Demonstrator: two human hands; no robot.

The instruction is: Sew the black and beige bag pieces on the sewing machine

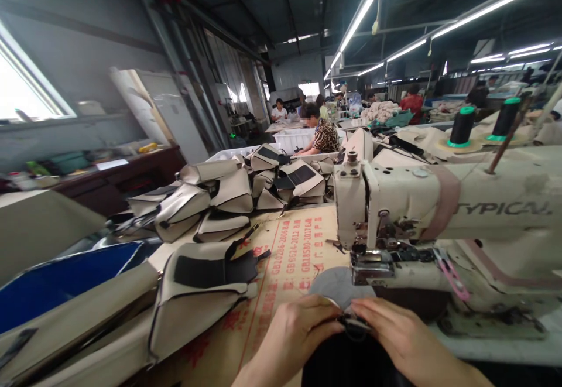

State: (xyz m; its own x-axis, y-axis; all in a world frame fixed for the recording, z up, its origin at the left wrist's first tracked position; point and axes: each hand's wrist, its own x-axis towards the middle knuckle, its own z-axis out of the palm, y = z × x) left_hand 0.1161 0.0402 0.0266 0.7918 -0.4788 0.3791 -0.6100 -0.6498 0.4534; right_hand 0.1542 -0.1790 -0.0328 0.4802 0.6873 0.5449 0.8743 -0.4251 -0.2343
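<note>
Clearly, the left hand (302,325) and right hand (393,328) pinch the near edge of a grey round piece (336,284), fingers narrow on it; the piece spreads just beyond them, at the near left of the sewing machine (401,194), its held edge running crosswise, with the right hand nearer the machine.

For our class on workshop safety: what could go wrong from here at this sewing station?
The bare left hand and bare right hand grip a dark, thin-edged piece close to the cream-coloured metal sewing machine; they might be caught if it ran. The boxy, beige-and-black leather-like pieces, heaped loosely on one another, could slide or topple.
</note>
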